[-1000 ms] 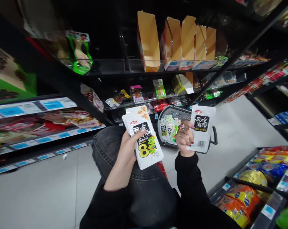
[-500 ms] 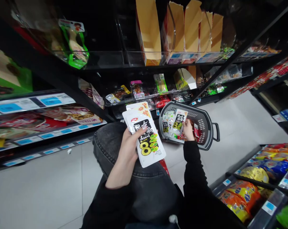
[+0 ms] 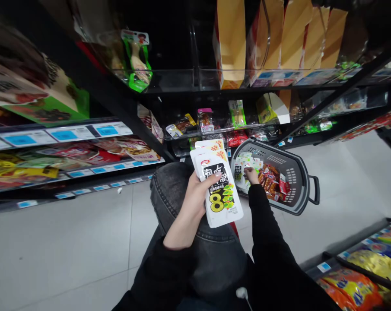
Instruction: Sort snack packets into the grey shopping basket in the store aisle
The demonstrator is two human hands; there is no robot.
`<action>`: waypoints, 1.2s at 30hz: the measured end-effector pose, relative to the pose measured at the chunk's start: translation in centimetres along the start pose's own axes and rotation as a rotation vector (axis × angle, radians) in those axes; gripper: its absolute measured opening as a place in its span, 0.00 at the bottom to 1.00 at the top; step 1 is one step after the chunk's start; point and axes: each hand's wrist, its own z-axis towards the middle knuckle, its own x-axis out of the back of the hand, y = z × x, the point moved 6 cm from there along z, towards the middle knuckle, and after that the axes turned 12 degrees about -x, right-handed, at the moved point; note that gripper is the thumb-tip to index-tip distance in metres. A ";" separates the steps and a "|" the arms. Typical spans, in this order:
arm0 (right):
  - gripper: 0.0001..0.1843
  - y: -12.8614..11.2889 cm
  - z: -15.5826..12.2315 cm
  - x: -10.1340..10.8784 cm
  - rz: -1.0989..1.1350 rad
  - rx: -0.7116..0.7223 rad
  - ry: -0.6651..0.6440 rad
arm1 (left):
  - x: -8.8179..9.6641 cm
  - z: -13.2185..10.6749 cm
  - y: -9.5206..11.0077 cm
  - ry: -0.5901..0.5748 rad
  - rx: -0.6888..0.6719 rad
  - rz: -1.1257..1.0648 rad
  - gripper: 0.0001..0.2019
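Note:
My left hand (image 3: pixel 190 207) is closed around a small stack of white snack packets (image 3: pixel 223 211) with black and yellow print, held above my knee, thumb across the front. The packets overlap, their top edges fanned slightly. My right hand (image 3: pixel 252 176) reaches down into a grey shopping basket (image 3: pixel 307 190) on the floor. Its fingers are pinched at the edge of a white snack packet (image 3: pixel 239 172) lying among similar ones at the basket's left end. Reddish-brown snack packs (image 3: pixel 268 178) fill the middle of the basket, beside my right wrist.
Dark shelving with hanging packs and open cardboard boxes (image 3: pixel 230 47) rises ahead. A shelf with price labels (image 3: pixel 65 134) runs along the left. Bright bagged snacks (image 3: pixel 351 287) stand at lower right. Pale floor tiles (image 3: pixel 85 242) lie below; an earphone (image 3: pixel 242 293) dangles near my lap.
The view has turned left, so everything sits farther right. My right hand has lowered a white packet onto the others at the basket's left end, uncovering brown packs. My left hand keeps its stack.

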 end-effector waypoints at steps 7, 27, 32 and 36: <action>0.14 -11.7 -15.9 2.8 0.214 0.532 -0.364 | 0.2 0.1 0.0 -0.031 -0.064 0.005 0.19; 0.09 -9.7 -16.6 4.8 1.170 0.248 -0.789 | 0.5 -0.1 0.8 0.016 -0.055 -0.001 0.23; 0.10 -9.6 -16.7 5.2 1.338 0.358 -0.879 | 0.3 0.1 0.9 0.012 -0.069 0.028 0.24; 0.10 -9.8 -17.1 6.7 1.201 0.409 -0.681 | 0.1 0.0 0.8 0.018 -0.082 0.033 0.25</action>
